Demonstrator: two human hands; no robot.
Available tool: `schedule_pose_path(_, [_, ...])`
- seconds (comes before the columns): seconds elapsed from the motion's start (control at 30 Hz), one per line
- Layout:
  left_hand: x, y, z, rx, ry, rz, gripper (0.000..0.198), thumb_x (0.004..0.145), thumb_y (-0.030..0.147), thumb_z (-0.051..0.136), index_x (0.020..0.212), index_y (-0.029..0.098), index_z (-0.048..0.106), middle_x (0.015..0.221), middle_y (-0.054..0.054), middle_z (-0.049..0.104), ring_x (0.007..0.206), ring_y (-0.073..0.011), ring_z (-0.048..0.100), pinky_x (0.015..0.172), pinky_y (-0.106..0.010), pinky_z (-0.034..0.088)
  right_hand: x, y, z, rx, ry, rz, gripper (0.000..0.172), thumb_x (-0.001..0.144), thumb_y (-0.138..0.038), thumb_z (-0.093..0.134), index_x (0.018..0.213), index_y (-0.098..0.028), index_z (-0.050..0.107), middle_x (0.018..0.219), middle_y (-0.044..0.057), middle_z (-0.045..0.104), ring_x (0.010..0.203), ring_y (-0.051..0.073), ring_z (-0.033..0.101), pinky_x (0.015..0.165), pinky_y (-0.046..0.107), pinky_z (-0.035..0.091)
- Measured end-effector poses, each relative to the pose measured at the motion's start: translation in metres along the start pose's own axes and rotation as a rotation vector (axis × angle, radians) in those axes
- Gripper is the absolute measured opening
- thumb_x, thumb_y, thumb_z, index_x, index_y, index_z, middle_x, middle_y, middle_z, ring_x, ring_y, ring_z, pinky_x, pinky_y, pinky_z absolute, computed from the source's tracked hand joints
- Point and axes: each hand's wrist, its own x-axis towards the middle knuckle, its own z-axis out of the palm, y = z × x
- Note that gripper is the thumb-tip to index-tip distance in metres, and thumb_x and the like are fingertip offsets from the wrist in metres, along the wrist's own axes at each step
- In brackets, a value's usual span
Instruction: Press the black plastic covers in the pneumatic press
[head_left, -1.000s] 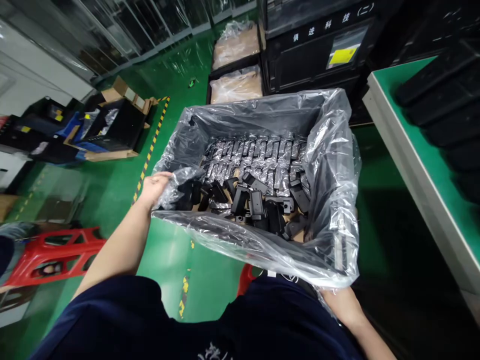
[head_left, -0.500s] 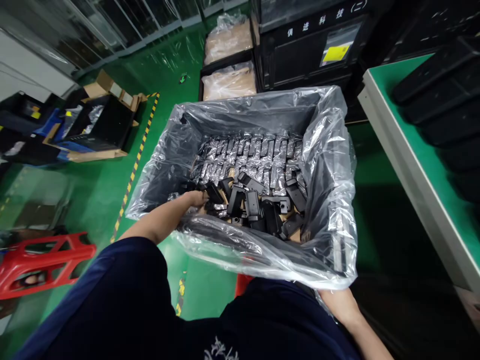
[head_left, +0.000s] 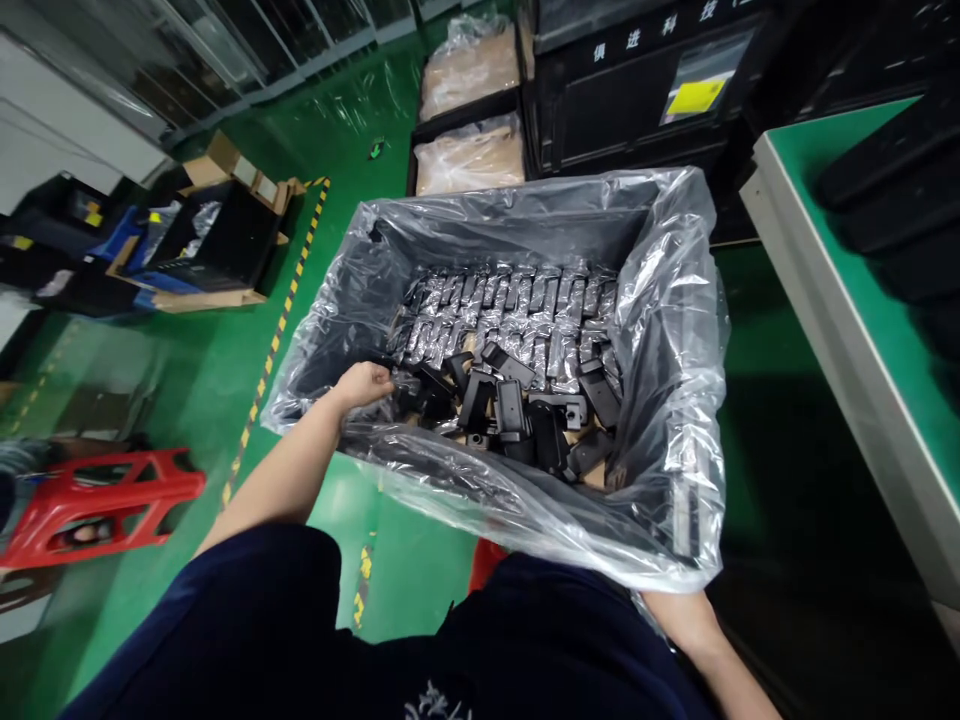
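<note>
A black bin (head_left: 517, 235) lined with clear plastic sheeting (head_left: 675, 330) stands in front of me. Packed rows of plastic-wrapped black parts (head_left: 510, 295) fill its far half. Unwrapped black plastic parts (head_left: 510, 410), clamp-like in shape, lie jumbled nearer to me on brown cardboard. My left hand (head_left: 365, 382) is inside the bin at the left, its fingers closed, with blurred see-through plastic at the fingertips; what they hold is unclear. My right hand (head_left: 679, 610) is at the underside of the bin's front right corner, its fingers hidden by the sheeting and rim.
A green-topped bench (head_left: 847, 210) with black trays runs along the right. Behind stand stacked black crates (head_left: 622, 110) and boxes with bagged brown contents (head_left: 469, 160). At left are a red stool (head_left: 105, 500), open black boxes (head_left: 217, 235) and yellow-black floor tape (head_left: 289, 310).
My left hand has moved a little left and up from the loose parts, and its fingers now show curled together. My right hand stays at the corner. The view has shifted slightly.
</note>
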Motion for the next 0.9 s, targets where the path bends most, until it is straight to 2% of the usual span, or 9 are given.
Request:
schedule_pose_path(0.13, [-0.022,-0.003,-0.011,-0.010,0.269,-0.070,0.028,0.082,0.028,0.039,0.062,0.014,0.054,0.055,0.002,0.047,0.053,-0.0095,0.042,0.051,-0.021,0.032,0.005,0.012,0.001,0.049,-0.099,0.030,0.057,0.075,-0.051,0.049,0.111,-0.011,0.070,0.123,0.017,0.064,0.122,0.032,0.055,0.103,0.042,0.046])
schedule_pose_path(0.2, [-0.025,-0.003,-0.013,0.017,0.330,-0.096,0.030,0.083,0.029,0.035,0.063,0.015,0.053,0.055,0.001,0.047,0.054,-0.0112,0.043,0.051,-0.022,0.033,0.008,0.018,0.002,0.046,-0.128,0.039,0.064,0.074,-0.055,0.050,0.116,-0.010,0.068,0.126,0.017,0.062,0.123,0.033,0.055,0.103,0.042,0.046])
schedule_pose_path(0.27, [-0.021,0.001,-0.011,0.065,0.323,-0.092,0.027,0.081,0.029,0.040,0.062,0.016,0.053,0.055,0.000,0.048,0.057,-0.0131,0.047,0.053,-0.023,0.035,0.009,0.024,0.004,0.036,-0.126,0.040,0.067,0.074,-0.058,0.051,0.120,-0.011,0.066,0.128,0.017,0.060,0.123,0.033,0.054,0.103,0.043,0.046])
schedule_pose_path(0.4, [-0.002,0.019,0.005,0.191,0.151,0.046,0.018,0.078,0.025,0.057,0.063,0.015,0.056,0.068,-0.002,0.057,0.080,-0.0189,0.057,0.073,-0.028,0.044,0.010,0.028,0.008,0.027,-0.110,0.032,0.070,0.074,-0.060,0.052,0.123,-0.012,0.065,0.133,0.015,0.057,0.127,0.032,0.051,0.107,0.044,0.042])
schedule_pose_path(0.53, [0.015,0.041,0.028,0.268,-0.107,0.233,0.019,0.089,0.031,0.060,0.093,0.013,0.062,0.102,-0.006,0.063,0.100,-0.0201,0.058,0.090,-0.041,0.047,0.008,0.027,0.009,-0.008,-0.110,0.008,0.069,0.076,-0.057,0.046,0.120,-0.009,0.067,0.132,0.016,0.057,0.128,0.033,0.049,0.109,0.044,0.039])
schedule_pose_path(0.63, [0.019,0.048,0.042,0.297,-0.284,0.313,0.024,0.091,0.033,0.058,0.108,0.015,0.061,0.115,-0.008,0.061,0.104,-0.0207,0.059,0.092,-0.043,0.049,0.007,0.023,0.007,-0.029,-0.107,0.025,0.068,0.074,-0.056,0.049,0.120,-0.009,0.067,0.129,0.016,0.059,0.125,0.034,0.052,0.106,0.043,0.043])
schedule_pose_path(0.77, [0.017,0.042,0.066,0.323,-0.488,0.294,0.026,0.091,0.034,0.059,0.107,0.014,0.062,0.107,-0.007,0.063,0.095,-0.0192,0.062,0.084,-0.039,0.054,0.004,0.014,0.004,-0.036,-0.044,0.028,0.062,0.074,-0.053,0.048,0.115,-0.012,0.070,0.124,0.015,0.063,0.122,0.033,0.055,0.103,0.037,0.046])
schedule_pose_path(0.83, [0.016,0.036,0.079,0.317,-0.526,0.264,0.026,0.092,0.035,0.059,0.108,0.014,0.062,0.107,-0.007,0.064,0.093,-0.0187,0.063,0.081,-0.037,0.055,0.003,0.009,0.003,-0.039,-0.014,0.019,0.060,0.075,-0.051,0.046,0.112,-0.012,0.072,0.122,0.014,0.065,0.122,0.033,0.055,0.100,0.034,0.048])
schedule_pose_path(0.9, [0.016,0.033,0.091,0.280,-0.494,0.242,0.027,0.091,0.035,0.059,0.109,0.014,0.061,0.109,-0.007,0.063,0.095,-0.0194,0.063,0.082,-0.037,0.055,0.001,0.005,0.003,-0.039,-0.003,0.007,0.057,0.075,-0.049,0.045,0.109,-0.013,0.073,0.121,0.013,0.066,0.122,0.031,0.055,0.097,0.031,0.050])
